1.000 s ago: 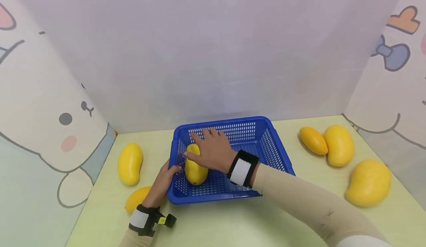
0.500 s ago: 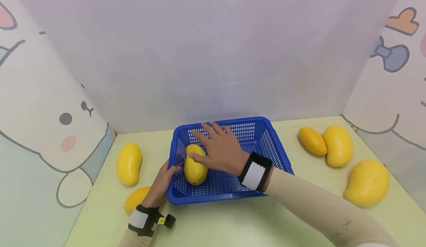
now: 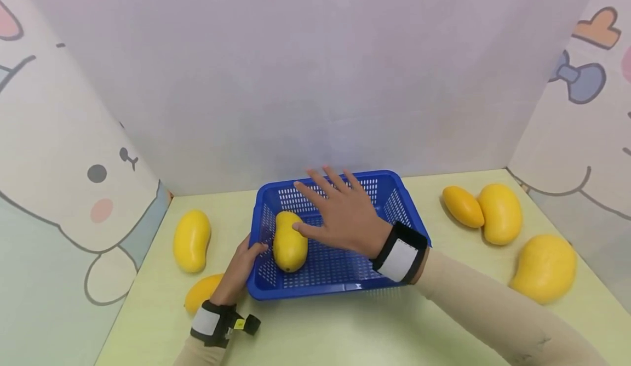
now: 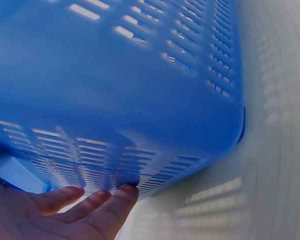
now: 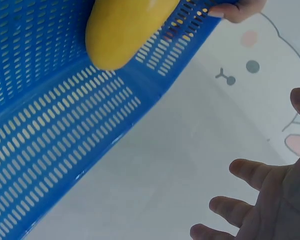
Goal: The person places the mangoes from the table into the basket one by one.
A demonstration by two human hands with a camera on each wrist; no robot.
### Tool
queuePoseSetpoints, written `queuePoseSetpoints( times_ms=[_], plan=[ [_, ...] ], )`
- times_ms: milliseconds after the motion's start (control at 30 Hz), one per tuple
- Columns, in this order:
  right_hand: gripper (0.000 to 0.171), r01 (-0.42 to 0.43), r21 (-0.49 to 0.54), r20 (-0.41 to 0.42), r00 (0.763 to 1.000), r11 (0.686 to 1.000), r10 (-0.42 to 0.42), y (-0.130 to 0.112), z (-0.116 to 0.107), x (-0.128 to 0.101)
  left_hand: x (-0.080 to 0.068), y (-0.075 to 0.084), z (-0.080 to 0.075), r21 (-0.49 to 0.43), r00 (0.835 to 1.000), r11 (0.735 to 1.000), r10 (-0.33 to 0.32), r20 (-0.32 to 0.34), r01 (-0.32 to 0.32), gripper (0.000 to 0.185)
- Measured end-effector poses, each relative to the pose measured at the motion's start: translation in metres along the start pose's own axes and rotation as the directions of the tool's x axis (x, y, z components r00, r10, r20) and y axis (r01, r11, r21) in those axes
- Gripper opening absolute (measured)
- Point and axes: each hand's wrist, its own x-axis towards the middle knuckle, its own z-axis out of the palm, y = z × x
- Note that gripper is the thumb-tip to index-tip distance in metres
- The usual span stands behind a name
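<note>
A blue slotted plastic basket (image 3: 340, 288) stands on the table with one yellow mango (image 3: 290, 250) lying along its left side. My left hand (image 3: 237, 273) grips the basket's left wall, the thumb over the rim; in the left wrist view its fingers (image 4: 112, 212) lie against the slotted outer side. Spread wide, my right hand (image 3: 347, 212) hovers over the middle of the basket, holding nothing. Its thumb overlaps the mango's right edge in the head view. The right wrist view shows the same mango (image 5: 122, 35) apart from the right fingers (image 5: 250, 172).
Left of the basket lie a yellow mango (image 3: 192, 241) and an orange-yellow one (image 3: 202, 293) partly behind the left wrist. On the right are a small orange mango (image 3: 463, 207), a yellow one (image 3: 500, 213) touching it, and a large one (image 3: 544, 268). A pale wall (image 3: 315, 81) rises behind.
My right hand has drawn off the mango, moving right and upward while its fingers spread. The left hand, the basket and the mangoes stay where they were.
</note>
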Motion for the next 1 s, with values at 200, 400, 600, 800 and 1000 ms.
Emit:
queuePoseSetpoints(
  times_ms=[200, 400, 600, 800, 1000],
  plan=[
    [0.082, -0.027, 0.001, -0.031, 0.999, 1.0, 0.027, 0.013, -0.006, -0.007, 0.002, 0.0, -0.001, -0.006, 1.0, 1.0, 0.002, 0.004, -0.002, 0.066],
    [0.082, -0.049, 0.005, -0.031, 0.998, 0.999, 0.049, 0.021, -0.012, -0.017, 0.002, 0.0, -0.001, -0.013, 1.0, 1.0, -0.006, 0.002, 0.006, 0.066],
    [0.084, -0.071, 0.011, -0.043, 0.997, 0.997, 0.072, 0.032, -0.017, -0.026, 0.002, -0.001, -0.001, -0.024, 1.0, 1.0, -0.002, 0.004, 0.002, 0.066],
    [0.085, -0.091, 0.01, -0.075, 0.993, 0.996, 0.092, 0.043, -0.022, -0.034, 0.003, -0.002, -0.001, -0.024, 1.0, 1.0, -0.005, -0.002, 0.005, 0.066],
    [0.086, -0.096, 0.028, -0.09, 0.991, 0.995, 0.098, 0.053, -0.023, -0.042, 0.003, -0.002, -0.001, -0.019, 1.0, 1.0, 0.0, 0.0, 0.0, 0.066]
  ],
)
